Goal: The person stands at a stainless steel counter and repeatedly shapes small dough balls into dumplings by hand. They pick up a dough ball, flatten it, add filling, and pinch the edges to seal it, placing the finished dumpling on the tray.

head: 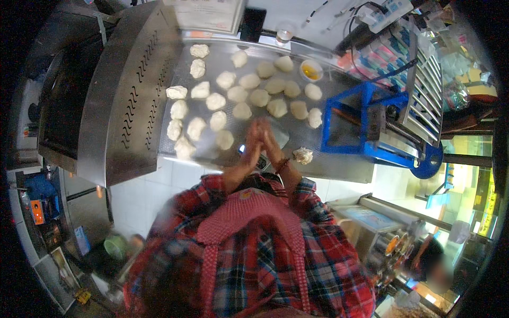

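Observation:
My left hand [252,139] and my right hand [271,139] are pressed palm to palm above the metal worktop [338,167], fingers pointing away from me. Whether anything lies between the palms is hidden. Partly covered beneath them is what looks like a kitchen scale [281,137]. Beyond and to the left, several pale dough lumps [249,81] are spread over the metal surface, some smooth, others rough. One rough dough lump [303,155] sits apart, right of my right wrist. A white bowl [311,70] holding yellow liquid stands at the back right.
A vented steel appliance [131,91] borders the worktop on the left. To the right stands a blue-framed machine [364,119] with metal rollers [427,99]. A clear cup [284,36] and a dark phone-like slab [253,24] are at the back wall. Another person [431,266] appears at lower right.

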Tool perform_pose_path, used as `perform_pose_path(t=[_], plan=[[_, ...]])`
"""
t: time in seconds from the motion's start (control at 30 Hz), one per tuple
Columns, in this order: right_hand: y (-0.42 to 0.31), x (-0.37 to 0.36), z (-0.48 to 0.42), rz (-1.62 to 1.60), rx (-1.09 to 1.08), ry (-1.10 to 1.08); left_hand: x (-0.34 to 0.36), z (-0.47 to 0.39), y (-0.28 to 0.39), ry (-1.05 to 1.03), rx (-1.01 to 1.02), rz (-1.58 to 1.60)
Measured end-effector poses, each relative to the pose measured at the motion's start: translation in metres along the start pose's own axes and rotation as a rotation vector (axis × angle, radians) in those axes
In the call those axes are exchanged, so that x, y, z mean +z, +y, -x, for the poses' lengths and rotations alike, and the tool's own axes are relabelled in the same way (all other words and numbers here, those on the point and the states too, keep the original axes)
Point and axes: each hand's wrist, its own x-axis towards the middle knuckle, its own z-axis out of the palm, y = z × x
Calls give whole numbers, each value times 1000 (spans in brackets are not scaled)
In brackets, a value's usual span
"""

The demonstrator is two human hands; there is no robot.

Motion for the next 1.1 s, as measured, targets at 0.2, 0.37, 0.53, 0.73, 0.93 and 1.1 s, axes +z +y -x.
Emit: perform_pose_path(t=[0.2, 0.37, 0.53, 0.73, 0.93, 1.1], plan=[[-76, 10, -13, -487, -93, 154, -35, -17, -10, -193, 62, -578], [-77, -12, 23, -254, -85, 232, -83, -89, 86, 196, -57, -236], [-54, -21, 79, -267, 43, 380, -172, -227, 76, 81, 341, -1340], [-39, -11, 105, -260, 333, 440, -213, -273, 52, 203, 388, -1562], [-18, -7, 93, -380, 302, 443, -265, -249, 60, 333, 345, -1598], [-20, 3, 68, -130, 340, 240, -258, -227, 48, 377, 299, -1313]])
